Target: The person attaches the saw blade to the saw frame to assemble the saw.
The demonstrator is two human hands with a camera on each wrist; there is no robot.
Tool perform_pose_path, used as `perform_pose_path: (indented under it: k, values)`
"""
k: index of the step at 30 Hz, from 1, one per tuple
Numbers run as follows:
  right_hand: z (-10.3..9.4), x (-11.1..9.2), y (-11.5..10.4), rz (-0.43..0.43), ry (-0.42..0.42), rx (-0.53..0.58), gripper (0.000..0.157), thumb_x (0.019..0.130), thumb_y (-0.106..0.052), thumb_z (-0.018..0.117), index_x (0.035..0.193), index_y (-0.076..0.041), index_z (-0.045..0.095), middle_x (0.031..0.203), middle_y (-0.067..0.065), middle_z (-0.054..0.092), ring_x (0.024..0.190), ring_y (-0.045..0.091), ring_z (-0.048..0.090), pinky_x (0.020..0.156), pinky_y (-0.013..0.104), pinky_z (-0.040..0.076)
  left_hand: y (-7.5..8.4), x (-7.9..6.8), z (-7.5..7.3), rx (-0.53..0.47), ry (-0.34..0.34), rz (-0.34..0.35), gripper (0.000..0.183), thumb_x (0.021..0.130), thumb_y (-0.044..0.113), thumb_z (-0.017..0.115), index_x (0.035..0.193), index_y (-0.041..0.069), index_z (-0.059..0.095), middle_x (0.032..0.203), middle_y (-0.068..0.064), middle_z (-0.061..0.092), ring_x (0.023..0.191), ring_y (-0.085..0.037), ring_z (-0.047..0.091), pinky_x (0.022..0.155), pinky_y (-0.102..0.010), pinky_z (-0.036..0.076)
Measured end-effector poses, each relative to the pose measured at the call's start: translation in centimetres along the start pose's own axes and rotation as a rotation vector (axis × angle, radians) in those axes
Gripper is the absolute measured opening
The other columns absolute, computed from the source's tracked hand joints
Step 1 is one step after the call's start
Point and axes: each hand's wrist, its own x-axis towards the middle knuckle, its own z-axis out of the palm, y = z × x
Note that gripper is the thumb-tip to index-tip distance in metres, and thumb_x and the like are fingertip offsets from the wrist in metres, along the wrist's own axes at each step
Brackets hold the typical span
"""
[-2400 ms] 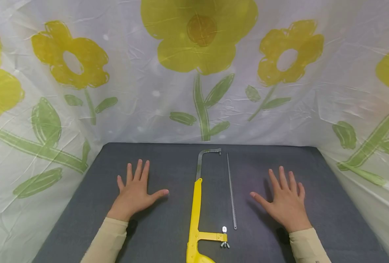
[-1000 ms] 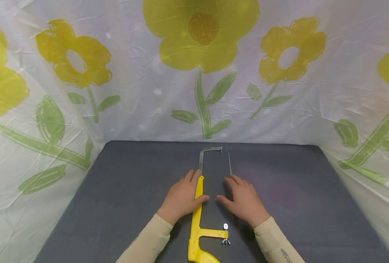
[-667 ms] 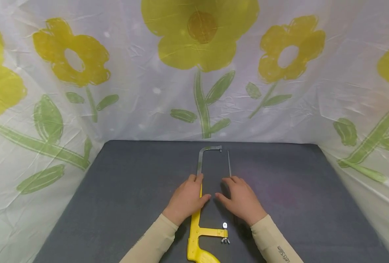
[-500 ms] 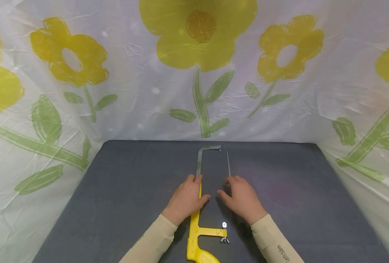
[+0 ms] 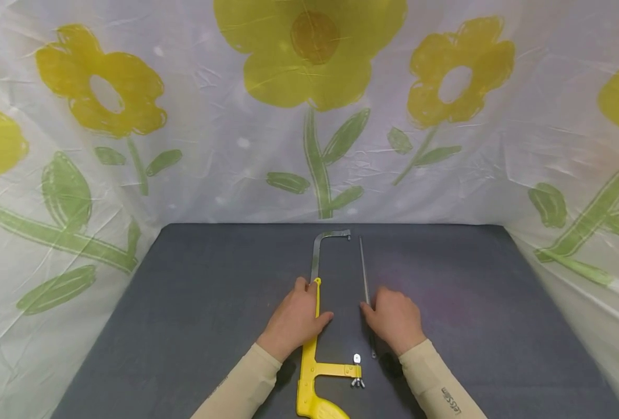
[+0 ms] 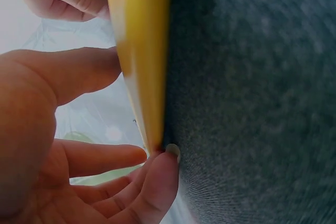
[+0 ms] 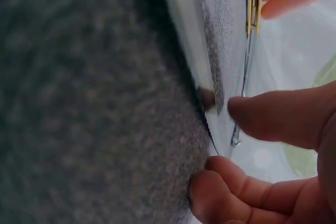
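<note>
A yellow hacksaw frame (image 5: pixel 308 354) with a bent steel front arm lies lengthwise on the table. My left hand (image 5: pixel 292 319) grips its middle, thumb on the right side and fingers on the left; the left wrist view has the yellow bar (image 6: pixel 139 51) between thumb and fingertips. To the right of the frame is a thin grey hacksaw blade (image 5: pixel 364 270). My right hand (image 5: pixel 397 320) pinches it below the middle, fingers curled. In the right wrist view the blade (image 7: pixel 191 40) runs between the thumb and bent fingers. The hand hides part of the blade.
A wing nut (image 5: pixel 358 382) and a small metal blade holder (image 5: pixel 357 358) sit on the frame's short yellow arm. Dark grey cloth covers the table (image 5: pixel 226 267). A white curtain (image 5: pixel 210 180) with yellow flowers stands behind and at both sides.
Both hands came in from the table's sides. The left took hold of the hacksaw frame; the right has just curled its fingers at the blade. Frame and blade lie nearly where they were.
</note>
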Motion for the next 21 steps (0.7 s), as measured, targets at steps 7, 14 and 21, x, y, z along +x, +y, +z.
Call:
perform_pose_path:
  k: [7, 14, 21]
  values:
    - [0.08, 0.1, 0.06, 0.015, -0.004, 0.015, 0.04, 0.088, -0.03, 0.069, 0.056, -0.016, 0.05, 0.054, 0.003, 0.052, 0.051, 0.027, 0.055, 0.046, 0.045, 0.04, -0.01, -0.05, 0.12, 0.0, 0.0, -0.012, 0.08, 0.087, 0.047, 0.077, 0.145, -0.001, 0.05, 0.129, -0.018, 0.05, 0.078, -0.016, 0.055, 0.069, -0.028, 0.055]
    - [-0.13, 0.01, -0.09, 0.066, -0.057, 0.049, 0.045, 0.089, -0.031, 0.069, 0.05, -0.019, 0.051, 0.054, 0.0, 0.052, 0.053, 0.025, 0.055, 0.047, 0.042, 0.04, 0.12, -0.12, 0.12, 0.007, -0.003, -0.016, 0.082, 0.086, 0.048, 0.077, 0.146, -0.001, 0.049, 0.128, -0.017, 0.05, 0.078, -0.015, 0.055, 0.07, -0.029, 0.056]
    - [-0.19, 0.0, -0.45, 0.123, -0.11, 0.105, 0.051, 0.092, -0.031, 0.068, 0.045, -0.021, 0.05, 0.046, -0.006, 0.043, 0.047, 0.019, 0.046, 0.043, 0.034, 0.032, 0.06, -0.1, 0.24, 0.01, 0.006, 0.003, 0.085, 0.086, 0.047, 0.077, 0.149, -0.001, 0.046, 0.127, -0.018, 0.05, 0.078, -0.015, 0.055, 0.067, -0.028, 0.054]
